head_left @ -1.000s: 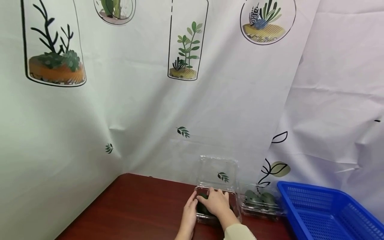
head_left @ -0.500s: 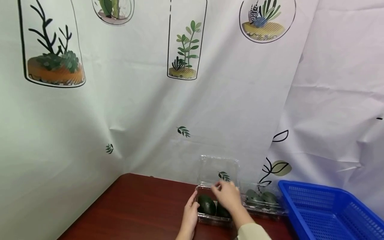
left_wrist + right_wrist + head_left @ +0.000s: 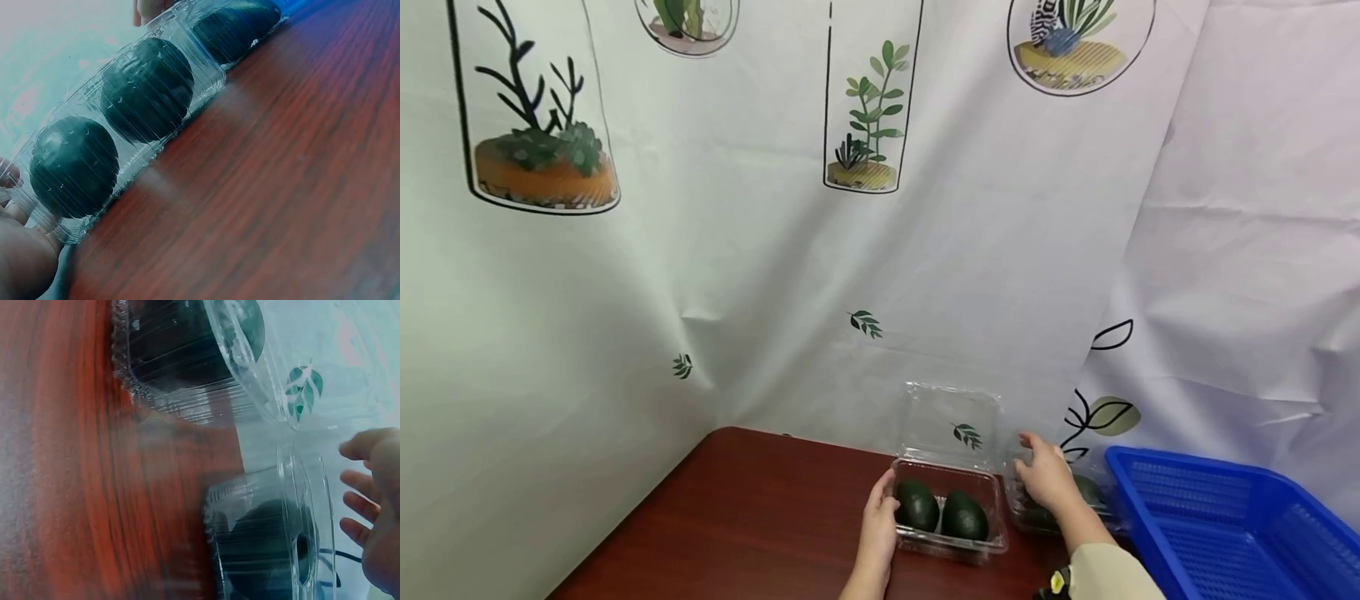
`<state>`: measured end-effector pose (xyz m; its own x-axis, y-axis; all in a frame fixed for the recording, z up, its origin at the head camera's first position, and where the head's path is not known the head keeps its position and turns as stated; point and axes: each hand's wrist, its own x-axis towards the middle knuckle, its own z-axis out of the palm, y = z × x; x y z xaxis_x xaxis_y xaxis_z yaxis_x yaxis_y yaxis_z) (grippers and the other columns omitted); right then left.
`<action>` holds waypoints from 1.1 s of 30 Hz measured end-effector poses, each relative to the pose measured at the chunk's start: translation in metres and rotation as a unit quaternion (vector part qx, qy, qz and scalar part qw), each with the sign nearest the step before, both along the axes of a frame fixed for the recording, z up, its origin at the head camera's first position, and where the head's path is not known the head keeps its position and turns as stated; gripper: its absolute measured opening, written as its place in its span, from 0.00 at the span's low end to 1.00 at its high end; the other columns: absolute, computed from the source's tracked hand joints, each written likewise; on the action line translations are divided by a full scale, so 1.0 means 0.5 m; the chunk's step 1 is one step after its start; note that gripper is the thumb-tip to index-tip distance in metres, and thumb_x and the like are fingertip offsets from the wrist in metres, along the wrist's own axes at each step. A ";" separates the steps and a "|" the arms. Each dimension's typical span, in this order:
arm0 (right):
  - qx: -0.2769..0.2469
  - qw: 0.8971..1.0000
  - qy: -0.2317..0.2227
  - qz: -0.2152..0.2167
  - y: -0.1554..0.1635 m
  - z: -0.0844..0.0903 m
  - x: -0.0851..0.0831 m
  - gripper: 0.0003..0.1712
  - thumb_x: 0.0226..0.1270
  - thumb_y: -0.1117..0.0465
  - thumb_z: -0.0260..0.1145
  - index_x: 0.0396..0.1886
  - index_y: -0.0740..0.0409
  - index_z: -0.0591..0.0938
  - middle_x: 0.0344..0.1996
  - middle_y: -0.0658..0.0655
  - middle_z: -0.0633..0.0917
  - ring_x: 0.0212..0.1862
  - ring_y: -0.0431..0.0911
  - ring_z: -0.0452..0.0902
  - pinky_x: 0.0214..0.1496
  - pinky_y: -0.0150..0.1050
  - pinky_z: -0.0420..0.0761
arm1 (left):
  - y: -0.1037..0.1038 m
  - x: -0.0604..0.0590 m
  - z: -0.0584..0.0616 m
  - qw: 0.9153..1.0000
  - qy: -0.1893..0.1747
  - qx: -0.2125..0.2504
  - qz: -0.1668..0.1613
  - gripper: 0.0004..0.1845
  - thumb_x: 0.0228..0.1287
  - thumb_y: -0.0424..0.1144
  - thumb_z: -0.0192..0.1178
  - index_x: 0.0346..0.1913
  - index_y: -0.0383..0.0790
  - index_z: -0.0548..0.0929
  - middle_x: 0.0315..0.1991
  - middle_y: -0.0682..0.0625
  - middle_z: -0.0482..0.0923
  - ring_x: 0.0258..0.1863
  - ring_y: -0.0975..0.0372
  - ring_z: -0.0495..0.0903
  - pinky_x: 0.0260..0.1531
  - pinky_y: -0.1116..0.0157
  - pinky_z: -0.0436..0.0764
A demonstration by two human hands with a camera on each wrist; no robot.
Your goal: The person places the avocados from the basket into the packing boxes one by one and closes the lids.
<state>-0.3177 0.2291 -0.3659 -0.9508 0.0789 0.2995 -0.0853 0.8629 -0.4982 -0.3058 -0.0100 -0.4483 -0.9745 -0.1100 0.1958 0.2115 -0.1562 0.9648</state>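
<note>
On the table [image 3: 737,517], two clear boxes are sitting at lower centre: the left hand [image 3: 880,521], fingers relaxed, is touching the open box [image 3: 951,533] of two avocados [image 3: 940,510], the right hand [image 3: 1045,477] resting spread on the closed box [image 3: 1101,500].

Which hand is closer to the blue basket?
The right hand. It rests on the closed clear box right beside the blue basket. The left hand touches the open box of avocados, farther off.

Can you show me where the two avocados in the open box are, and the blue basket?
left avocado [image 3: 917,505], head view, on the middle of its dark skin.
right avocado [image 3: 964,517], head view, on the middle of its dark skin.
blue basket [image 3: 1180,467], head view, on its back rim.
</note>
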 end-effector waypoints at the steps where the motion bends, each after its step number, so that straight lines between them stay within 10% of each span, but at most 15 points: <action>1: -0.004 1.000 -0.007 0.010 0.000 0.000 -0.003 0.29 0.62 0.66 0.58 0.62 0.70 0.64 0.55 0.69 0.73 0.55 0.62 0.64 0.51 0.60 0.65 | 0.001 0.001 0.001 1.000 0.001 0.002 0.001 0.25 0.58 0.23 0.41 0.61 0.22 0.64 0.62 0.28 0.61 0.63 0.38 0.55 0.59 0.43 0.58; 10: -0.108 0.993 -0.036 0.042 -0.018 0.001 -0.019 0.30 0.64 0.67 0.49 0.67 0.66 0.59 0.54 0.63 0.76 0.52 0.57 0.65 0.38 0.45 0.71 | 0.006 0.000 0.003 0.998 0.032 0.050 -0.001 0.26 0.59 0.21 0.39 0.63 0.21 0.60 0.63 0.27 0.59 0.64 0.39 0.54 0.61 0.43 0.54; 17: -0.176 0.981 -0.010 0.077 -0.017 0.023 0.007 0.32 0.77 0.49 0.31 0.63 0.67 0.65 0.50 0.69 0.77 0.51 0.64 0.67 0.48 0.56 0.69 | 0.009 0.003 0.006 0.998 0.017 0.053 -0.004 0.23 0.69 0.29 0.43 0.64 0.22 0.58 0.63 0.27 0.59 0.64 0.40 0.56 0.61 0.44 0.55; 26: -0.218 0.975 0.001 0.042 -0.026 0.008 0.059 0.33 0.76 0.45 0.35 0.53 0.66 0.76 0.47 0.64 0.80 0.47 0.56 0.73 0.46 0.49 0.71 | -0.050 -0.005 0.013 0.995 0.011 -0.082 0.058 0.22 0.72 0.41 0.43 0.62 0.28 0.66 0.47 0.32 0.75 0.43 0.45 0.76 0.41 0.49 0.77; 33: -0.248 0.968 -0.020 0.026 -0.043 -0.021 0.092 0.22 0.70 0.53 0.55 0.53 0.65 0.76 0.47 0.62 0.80 0.50 0.55 0.74 0.47 0.49 0.75 | -0.115 -0.008 0.023 0.987 -0.041 -0.119 -0.102 0.33 0.70 0.58 0.39 0.46 0.25 0.76 0.23 0.48 0.75 0.18 0.63 0.74 0.13 0.68 0.73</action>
<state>-0.2716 0.2074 -0.3766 -0.9675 0.1556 0.1992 -0.0935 0.5120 -0.8539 -0.3098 -0.0676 -0.4370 -0.9853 0.1297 0.1115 0.1183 0.0460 0.9919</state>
